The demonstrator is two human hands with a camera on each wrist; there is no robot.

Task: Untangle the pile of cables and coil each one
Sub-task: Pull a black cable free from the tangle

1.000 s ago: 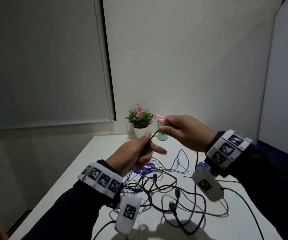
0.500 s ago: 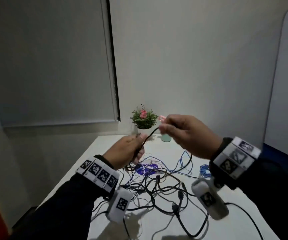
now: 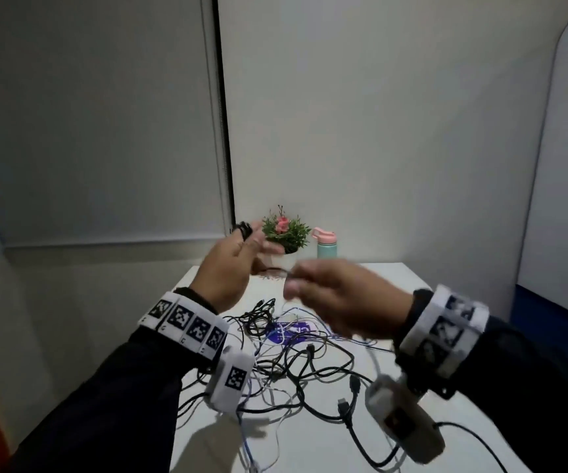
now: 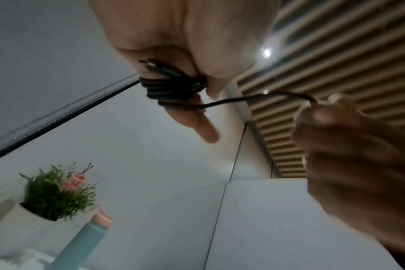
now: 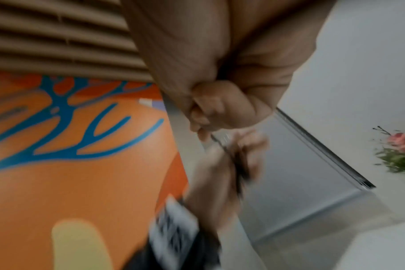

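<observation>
Item: one black cable [image 4: 173, 87], part-coiled, several tight turns wound round the fingers [image 4: 197, 126] of my left hand [image 3: 231, 268], raised above the white table [image 3: 395, 281]; a plug end shows tucked at the top of the turns. Free tail runs a short way across to my right hand [image 3: 337, 302], whose fingertips [image 4: 321, 113] pinch it; that hand is blurred in the head and right wrist views. Remaining stock: tangled pile of cables [image 3: 296, 356], black, white and blue, lying on the table beneath both wrists, not yet sorted. Nearby: potted plant [image 3: 284, 233] and water bottle [image 3: 326, 245] at the far edge. Risks, as I judge them: the turns sit near the ends of my fingers and could slide off and spring loose if I spread or tip that hand; winding this tight could kink the cable or make the coil hard to pull off whole; if my pinch slackens, the tail may drop back into the pile and snag; a wide swing could knock the plant or bottle.
</observation>
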